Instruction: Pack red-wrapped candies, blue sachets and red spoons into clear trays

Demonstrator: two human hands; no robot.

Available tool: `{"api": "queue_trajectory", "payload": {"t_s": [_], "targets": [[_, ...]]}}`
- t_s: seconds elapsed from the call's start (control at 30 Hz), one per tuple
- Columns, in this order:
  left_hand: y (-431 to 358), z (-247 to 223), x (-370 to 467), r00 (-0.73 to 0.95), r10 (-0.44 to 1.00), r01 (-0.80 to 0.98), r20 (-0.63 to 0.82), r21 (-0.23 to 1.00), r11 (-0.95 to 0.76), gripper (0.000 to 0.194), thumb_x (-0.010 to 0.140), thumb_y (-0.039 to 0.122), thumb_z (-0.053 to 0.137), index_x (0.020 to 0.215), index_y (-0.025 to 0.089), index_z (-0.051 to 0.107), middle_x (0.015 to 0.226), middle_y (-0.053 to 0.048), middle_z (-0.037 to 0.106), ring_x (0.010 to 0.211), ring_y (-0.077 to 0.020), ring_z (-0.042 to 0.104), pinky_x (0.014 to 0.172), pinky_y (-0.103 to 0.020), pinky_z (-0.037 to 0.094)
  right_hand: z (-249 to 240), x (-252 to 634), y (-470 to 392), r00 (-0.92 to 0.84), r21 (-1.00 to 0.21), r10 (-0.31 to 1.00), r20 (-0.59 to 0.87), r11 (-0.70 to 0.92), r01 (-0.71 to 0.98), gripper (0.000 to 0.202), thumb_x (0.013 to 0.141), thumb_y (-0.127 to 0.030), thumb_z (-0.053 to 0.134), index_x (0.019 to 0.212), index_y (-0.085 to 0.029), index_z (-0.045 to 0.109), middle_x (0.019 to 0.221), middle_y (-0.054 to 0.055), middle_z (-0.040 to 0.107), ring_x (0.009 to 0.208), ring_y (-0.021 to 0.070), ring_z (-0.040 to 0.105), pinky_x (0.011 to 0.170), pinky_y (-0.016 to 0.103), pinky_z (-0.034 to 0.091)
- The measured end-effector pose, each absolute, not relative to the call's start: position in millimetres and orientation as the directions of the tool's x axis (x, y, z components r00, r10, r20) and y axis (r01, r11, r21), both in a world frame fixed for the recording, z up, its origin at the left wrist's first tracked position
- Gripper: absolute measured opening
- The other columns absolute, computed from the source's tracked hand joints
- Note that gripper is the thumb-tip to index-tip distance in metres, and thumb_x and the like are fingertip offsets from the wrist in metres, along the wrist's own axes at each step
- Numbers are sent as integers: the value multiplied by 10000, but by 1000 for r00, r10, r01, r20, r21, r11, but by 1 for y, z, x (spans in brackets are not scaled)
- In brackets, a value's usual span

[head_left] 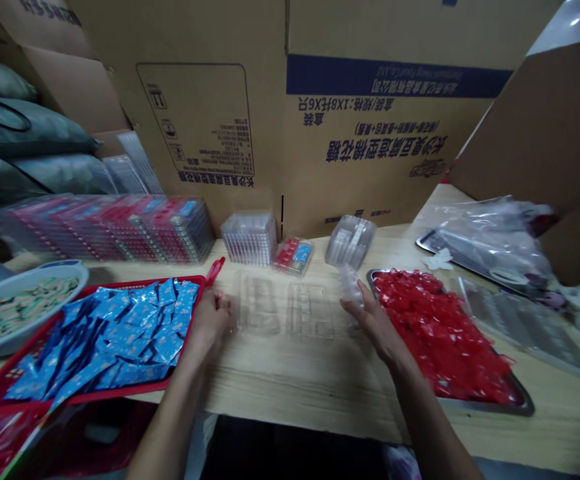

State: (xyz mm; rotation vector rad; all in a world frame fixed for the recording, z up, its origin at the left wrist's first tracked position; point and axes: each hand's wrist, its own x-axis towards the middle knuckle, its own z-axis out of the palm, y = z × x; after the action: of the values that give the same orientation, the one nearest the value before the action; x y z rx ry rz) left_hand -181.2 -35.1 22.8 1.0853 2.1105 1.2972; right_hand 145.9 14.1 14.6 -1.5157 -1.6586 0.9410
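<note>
— Under both hands: pale wood-grain tabletop (290, 387), matt, smooth. Between them, clear plastic clamshell (283, 310), glossy, thin.

— Beside the right hand (370, 320)?

— Metal tray (520, 403), dull sheen; red wrappers (440, 327) inside, shiny film.

— By the left hand (213, 320)?

— Red plastic tray (120, 393); blue foil-like sachets (120, 340), glossy. Beyond both hands, brown corrugated cardboard boxes (270, 100), matt, printed.

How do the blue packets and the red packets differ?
The blue packets lie in a red tray beside the left hand; the red packets lie in a metal tray beside the right hand. The blue packets look flat and longish, the red packets smaller and crinkly. Both are loose heaps of small wrapped pieces on the wooden table.
</note>
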Motion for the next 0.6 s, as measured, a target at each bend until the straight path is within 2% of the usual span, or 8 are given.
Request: {"api": "queue_trajectory", "payload": {"t_s": [0.07,0.13,0.23,0.3,0.33,0.4,0.5,0.6], "targets": [[-35,18,-173,-582,787,670,207,671,319,285,881,242,479,1061,95,644,1022,-197,678,972,-330,642,836,-453,505,16,147,21,-103,-872,995,15,63,485,861,835,-593,517,1551,-165,302,1529,138,431,1395,314,386,1150,450,280],[-37,14,-155,-446,843,845,301,453,285,413,931,272,451,1269,72,580,1328,-260,567,1264,-398,514,1010,-544,426,15,147,28,-97,-880,995,-6,41,473,857,840,-602,513,1546,-160,312,1514,144,449,1381,317,407,1137,445,299],[-42,8,-118,-25,989,966,147,259,-14,562,923,438,548,1430,201,497,1574,-187,352,1464,-437,252,1122,-622,287,10,148,38,-62,-861,997,-50,-12,508,853,840,-627,497,1541,-174,317,1474,147,488,1343,331,448,1098,460,347],[-48,1,-98,211,977,947,33,240,-212,665,876,546,608,1470,291,451,1620,-132,282,1485,-447,184,1143,-650,229,6,148,44,-57,-799,997,-54,-9,602,849,839,-632,499,1534,-174,328,1428,163,522,1312,341,477,1074,464,370],[-53,-4,-91,262,965,936,16,237,-258,661,882,557,598,1474,308,444,1623,-120,281,1483,-445,194,1149,-653,217,4,147,46,-51,-740,997,-61,-11,672,841,840,-630,506,1527,-174,342,1401,177,538,1300,354,487,1062,474,378],[-66,-13,-85,262,964,938,52,221,-267,552,942,494,535,1458,308,468,1608,-108,320,1472,-427,247,1153,-652,223,2,142,47,-10,-567,995,-97,-47,822,822,847,-626,516,1518,-176,366,1375,220,535,1293,403,483,1028,533,388],[-89,-26,-89,223,968,948,117,204,-243,439,987,380,482,1416,295,520,1562,-98,410,1446,-398,326,1145,-644,272,-3,129,45,65,-303,992,-104,-94,948,812,872,-636,477,1514,-151,371,1444,298,421,1316,491,426,968,637,379],[-108,-32,-91,194,970,953,147,208,-222,414,979,336,506,1388,290,542,1535,-98,450,1431,-389,359,1135,-648,303,-13,114,45,107,-196,994,8,-103,975,800,903,-642,390,1478,-86,413,1508,341,309,1346,514,375,968,671,351]]}}
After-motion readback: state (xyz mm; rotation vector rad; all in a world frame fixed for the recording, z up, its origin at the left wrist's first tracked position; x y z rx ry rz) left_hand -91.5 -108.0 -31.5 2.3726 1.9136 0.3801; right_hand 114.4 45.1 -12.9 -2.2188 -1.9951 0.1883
